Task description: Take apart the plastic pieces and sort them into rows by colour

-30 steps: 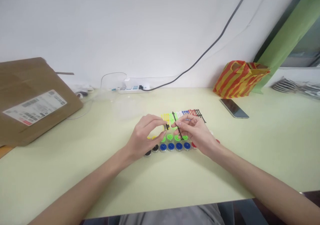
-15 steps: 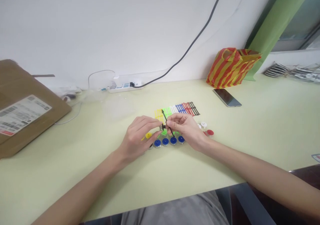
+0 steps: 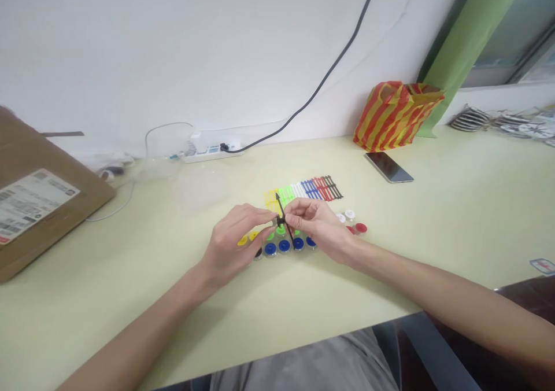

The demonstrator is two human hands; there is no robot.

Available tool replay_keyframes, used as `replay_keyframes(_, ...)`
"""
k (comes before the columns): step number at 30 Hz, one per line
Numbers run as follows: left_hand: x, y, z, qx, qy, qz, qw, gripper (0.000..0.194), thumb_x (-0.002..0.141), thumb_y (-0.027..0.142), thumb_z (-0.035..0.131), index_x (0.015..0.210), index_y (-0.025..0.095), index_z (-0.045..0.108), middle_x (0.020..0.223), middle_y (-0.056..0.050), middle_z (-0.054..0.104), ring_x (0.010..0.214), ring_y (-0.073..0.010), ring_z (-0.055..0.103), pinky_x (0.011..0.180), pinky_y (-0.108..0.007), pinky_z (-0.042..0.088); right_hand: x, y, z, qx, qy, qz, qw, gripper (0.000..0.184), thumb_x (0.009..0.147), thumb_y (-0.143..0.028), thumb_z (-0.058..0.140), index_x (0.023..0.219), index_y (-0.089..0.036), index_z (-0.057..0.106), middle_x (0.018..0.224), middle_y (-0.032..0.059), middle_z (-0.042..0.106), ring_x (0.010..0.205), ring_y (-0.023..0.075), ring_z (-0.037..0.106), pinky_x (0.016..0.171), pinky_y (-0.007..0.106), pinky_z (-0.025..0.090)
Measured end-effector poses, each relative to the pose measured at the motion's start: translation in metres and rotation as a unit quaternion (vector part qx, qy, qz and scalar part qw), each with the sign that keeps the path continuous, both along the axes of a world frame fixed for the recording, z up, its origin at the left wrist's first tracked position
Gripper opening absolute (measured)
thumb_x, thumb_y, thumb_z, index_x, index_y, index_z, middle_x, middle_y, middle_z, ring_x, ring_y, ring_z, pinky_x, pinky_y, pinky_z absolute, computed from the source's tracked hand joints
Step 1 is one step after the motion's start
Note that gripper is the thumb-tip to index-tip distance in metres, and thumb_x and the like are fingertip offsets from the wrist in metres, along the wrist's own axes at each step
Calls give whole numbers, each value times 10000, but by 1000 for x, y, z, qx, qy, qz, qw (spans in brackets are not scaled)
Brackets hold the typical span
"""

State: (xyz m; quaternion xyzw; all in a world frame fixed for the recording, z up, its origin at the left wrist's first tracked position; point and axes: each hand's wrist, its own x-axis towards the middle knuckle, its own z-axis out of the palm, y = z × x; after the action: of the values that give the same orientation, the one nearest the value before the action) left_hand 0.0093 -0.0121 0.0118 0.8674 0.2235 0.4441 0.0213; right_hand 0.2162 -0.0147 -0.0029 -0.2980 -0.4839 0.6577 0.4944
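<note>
The left hand (image 3: 236,243) and the right hand (image 3: 318,226) meet low over the desk (image 3: 390,252), their fingertips almost touching. The left fingers (image 3: 265,217) curl nearly closed and pinch a small black plastic piece (image 3: 280,221), while the right fingers (image 3: 299,207) close around a thin black arrow-tipped rod (image 3: 289,236). The rod crosses that piece at a slant, its arrowhead pointing up and away from the person. (Exactly how the two join is hidden by the fingertips.)

The pair sits just above a row of round discs with coloured centres, including blue discs (image 3: 284,245) and a red disc (image 3: 361,228). Behind the hands lie neat rows of slim plastic pieces (image 3: 303,190), grouped by colour from yellow through green, white, blue and red to black.

Farther off on the desk are a smartphone (image 3: 388,167), a red-and-yellow striped plastic bag (image 3: 396,116), a white power strip (image 3: 212,151) and a labelled cardboard parcel (image 3: 39,206).
</note>
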Motion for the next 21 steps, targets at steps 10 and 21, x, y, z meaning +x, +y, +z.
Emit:
replay_keyframes(10,3,-8,-2,-30,-17,-7,999,256,907,78,687,1134,196,680,1003,-66,757,886,-172,713,782,-306,590,2,-3,0,1,27,60,998,375,760,-441,867,848,-170,623,706,-28,618,591,89,567,558,216,454)
replay_keyframes(21,8,-18,4,-48,-61,-45,996,283,854,73,755,1106,189,703,959,-78,764,836,-185,715,720,-317,593,7,0,-4,28,-5,134,991,423,798,-534,811,826,-176,587,648,-15,661,530,107,604,535,225,465)
